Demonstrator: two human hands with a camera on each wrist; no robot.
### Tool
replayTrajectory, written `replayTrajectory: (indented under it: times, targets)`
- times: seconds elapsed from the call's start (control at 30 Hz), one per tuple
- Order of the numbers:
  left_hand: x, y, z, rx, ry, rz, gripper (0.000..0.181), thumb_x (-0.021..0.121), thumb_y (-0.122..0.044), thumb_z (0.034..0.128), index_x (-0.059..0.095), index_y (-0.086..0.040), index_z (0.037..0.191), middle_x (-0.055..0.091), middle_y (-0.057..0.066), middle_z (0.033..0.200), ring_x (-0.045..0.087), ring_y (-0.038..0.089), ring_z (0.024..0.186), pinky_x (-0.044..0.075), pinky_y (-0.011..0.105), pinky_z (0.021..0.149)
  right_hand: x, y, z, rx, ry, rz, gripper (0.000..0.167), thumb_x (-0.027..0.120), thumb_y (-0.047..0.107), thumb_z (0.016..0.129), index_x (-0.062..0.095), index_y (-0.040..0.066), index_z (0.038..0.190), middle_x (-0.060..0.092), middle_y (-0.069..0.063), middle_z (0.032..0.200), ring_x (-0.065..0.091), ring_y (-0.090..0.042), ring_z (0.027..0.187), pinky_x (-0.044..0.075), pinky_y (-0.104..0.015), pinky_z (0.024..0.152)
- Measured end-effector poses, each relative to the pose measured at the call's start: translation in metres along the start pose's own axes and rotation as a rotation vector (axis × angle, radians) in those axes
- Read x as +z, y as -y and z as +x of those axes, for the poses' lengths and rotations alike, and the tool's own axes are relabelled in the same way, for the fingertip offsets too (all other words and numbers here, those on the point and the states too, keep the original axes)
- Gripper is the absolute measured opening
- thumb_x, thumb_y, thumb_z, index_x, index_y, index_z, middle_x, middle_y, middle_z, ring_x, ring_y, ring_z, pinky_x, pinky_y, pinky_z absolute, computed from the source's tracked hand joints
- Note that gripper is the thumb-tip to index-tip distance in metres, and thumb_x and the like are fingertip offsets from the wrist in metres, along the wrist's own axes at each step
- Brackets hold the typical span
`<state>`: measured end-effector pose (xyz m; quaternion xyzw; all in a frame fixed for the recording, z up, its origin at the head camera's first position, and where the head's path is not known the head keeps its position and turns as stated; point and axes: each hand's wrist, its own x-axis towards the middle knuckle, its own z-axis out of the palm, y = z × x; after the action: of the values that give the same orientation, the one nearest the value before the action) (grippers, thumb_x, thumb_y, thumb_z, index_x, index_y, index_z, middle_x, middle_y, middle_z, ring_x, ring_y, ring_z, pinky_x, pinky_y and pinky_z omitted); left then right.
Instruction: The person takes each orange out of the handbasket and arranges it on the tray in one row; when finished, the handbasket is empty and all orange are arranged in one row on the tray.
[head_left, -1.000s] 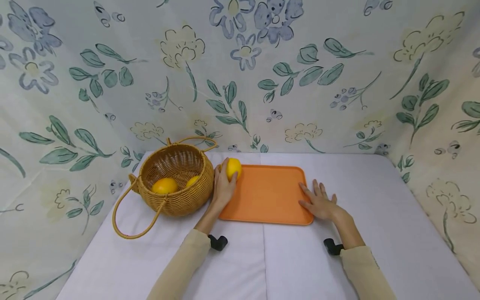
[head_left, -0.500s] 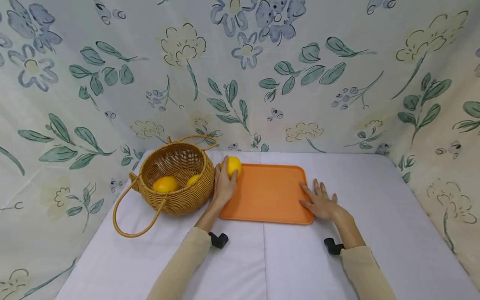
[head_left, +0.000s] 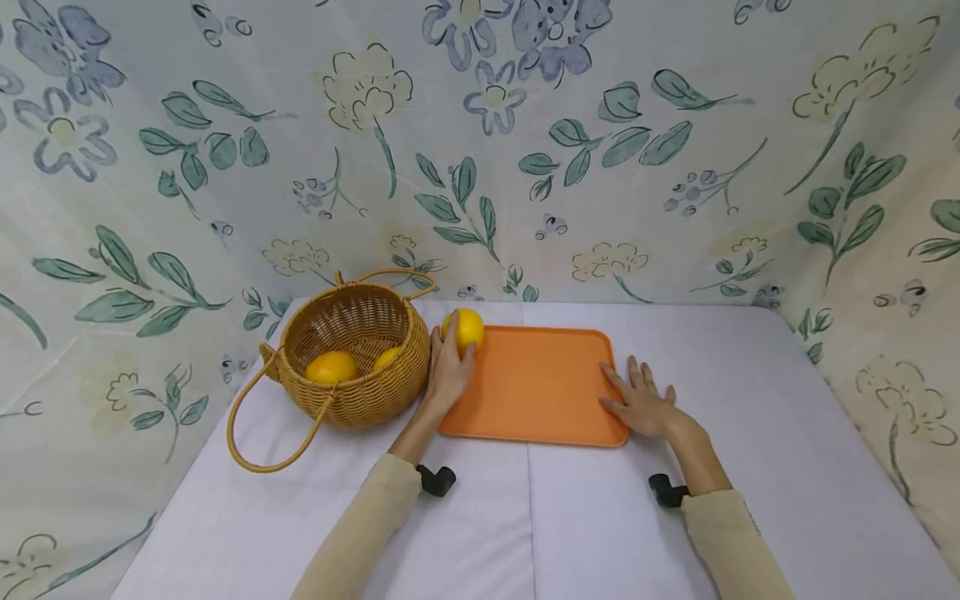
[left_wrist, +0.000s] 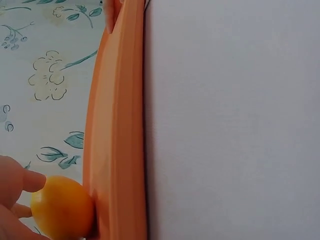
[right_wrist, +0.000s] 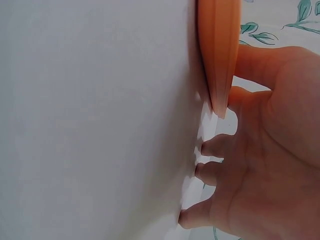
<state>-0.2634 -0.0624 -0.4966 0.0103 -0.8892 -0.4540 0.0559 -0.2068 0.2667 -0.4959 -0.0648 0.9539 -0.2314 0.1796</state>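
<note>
In the head view, my left hand (head_left: 447, 375) holds a smooth, rounded yellow fruit (head_left: 468, 329) at the far left corner of an orange tray (head_left: 536, 383). The thumb lies on the fruit's near side, with a finger along its left. In the left wrist view the fruit (left_wrist: 62, 207) looks more orange and sits against the tray's end. My right hand (head_left: 643, 404) rests with spread fingers at the tray's right edge. The right wrist view shows that hand's thumb and index finger touching the tray (right_wrist: 218, 50), its other fingertips on the tablecloth.
A round wicker basket (head_left: 375, 404) stands left of the tray, close beside my left hand. Two similar yellow-orange fruits (head_left: 332, 367) lie inside it. One basket handle (head_left: 262, 472) hangs out over the white tablecloth (head_left: 600, 525). A floral curtain (head_left: 480, 125) rises behind the table.
A little more of the yellow fruit shows around my left fingers now. Both hands, the tray and the basket keep their places; the head view has shifted very slightly.
</note>
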Motion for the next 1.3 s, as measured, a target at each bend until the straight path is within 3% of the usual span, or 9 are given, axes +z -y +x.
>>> replayTrajectory:
  times: [0.2,0.4,0.53,0.7,0.83,0.97,1.17,1.3]
  targets:
    - [-0.003,-0.014,-0.005,-0.016,0.043,0.046,0.072,0.058,-0.024,0.1066,0.020,-0.024,0.167,0.005,0.038,0.167,0.022,0.052,0.154,0.028,0.060,0.125,-0.007,-0.002,0.000,0.001,-0.007,0.002,0.072,0.048,0.042,0.109,0.018,0.008,0.165,-0.013,-0.038,0.166,-0.014,-0.060,0.152,-0.010,-0.086,0.110]
    - [-0.020,-0.040,-0.018,0.090,0.111,0.102,0.072,0.061,-0.025,0.1055,0.023,-0.019,0.166,0.006,0.034,0.168,0.019,0.050,0.156,0.026,0.062,0.125,-0.012,-0.002,-0.002,0.013,-0.010,0.002,0.074,0.048,0.044,0.108,0.017,0.008,0.165,-0.013,-0.038,0.166,-0.014,-0.060,0.152,-0.010,-0.086,0.110]
    - [-0.055,-0.064,-0.026,0.204,0.164,0.071,0.059,0.059,-0.025,0.1062,0.038,-0.014,0.160,0.022,0.028,0.167,0.030,0.048,0.153,0.034,0.064,0.120,-0.014,-0.003,-0.001,0.009,-0.034,0.020,0.074,0.047,0.044,0.108,0.018,0.009,0.165,-0.013,-0.037,0.166,-0.015,-0.059,0.152,-0.011,-0.086,0.110]
    - [-0.126,-0.079,-0.020,0.340,0.097,0.036,0.041,0.058,-0.023,0.1064,0.058,-0.009,0.145,0.044,0.022,0.156,0.045,0.043,0.143,0.039,0.061,0.117,-0.015,0.001,0.006,-0.028,-0.046,0.076,0.078,0.046,0.054,0.106,0.017,0.015,0.166,-0.015,-0.035,0.167,-0.017,-0.057,0.153,-0.015,-0.085,0.110]
    - [-0.178,-0.071,-0.010,0.334,0.091,0.040,0.040,0.058,-0.021,0.1064,0.058,-0.010,0.145,0.048,0.018,0.154,0.048,0.041,0.138,0.044,0.060,0.110,-0.010,-0.005,0.009,-0.039,-0.058,0.063,0.081,0.045,0.061,0.104,0.017,0.019,0.167,-0.015,-0.035,0.167,-0.018,-0.058,0.152,-0.016,-0.087,0.107]
    - [-0.215,-0.049,0.001,0.238,0.199,0.026,0.045,0.055,-0.026,0.1083,0.051,-0.012,0.151,0.046,0.018,0.157,0.046,0.042,0.142,0.042,0.063,0.113,-0.005,-0.011,0.006,-0.034,-0.051,0.060,0.082,0.047,0.062,0.103,0.017,0.019,0.167,-0.014,-0.036,0.167,-0.017,-0.059,0.152,-0.016,-0.087,0.106]
    - [-0.250,-0.014,0.015,0.122,0.348,0.022,0.049,0.053,-0.032,0.1091,0.047,-0.009,0.152,0.045,0.022,0.158,0.042,0.049,0.145,0.037,0.069,0.115,0.002,-0.010,0.004,-0.005,-0.027,0.023,0.076,0.046,0.051,0.107,0.016,0.014,0.166,-0.014,-0.036,0.167,-0.015,-0.059,0.152,-0.012,-0.087,0.108]
    - [-0.260,0.001,0.021,0.090,0.441,0.044,0.046,0.054,-0.033,0.1087,0.052,-0.010,0.148,0.049,0.020,0.156,0.045,0.047,0.144,0.036,0.069,0.116,-0.004,-0.003,-0.001,0.010,-0.003,-0.004,0.073,0.047,0.043,0.108,0.017,0.010,0.166,-0.014,-0.036,0.166,-0.014,-0.059,0.152,-0.009,-0.087,0.109]
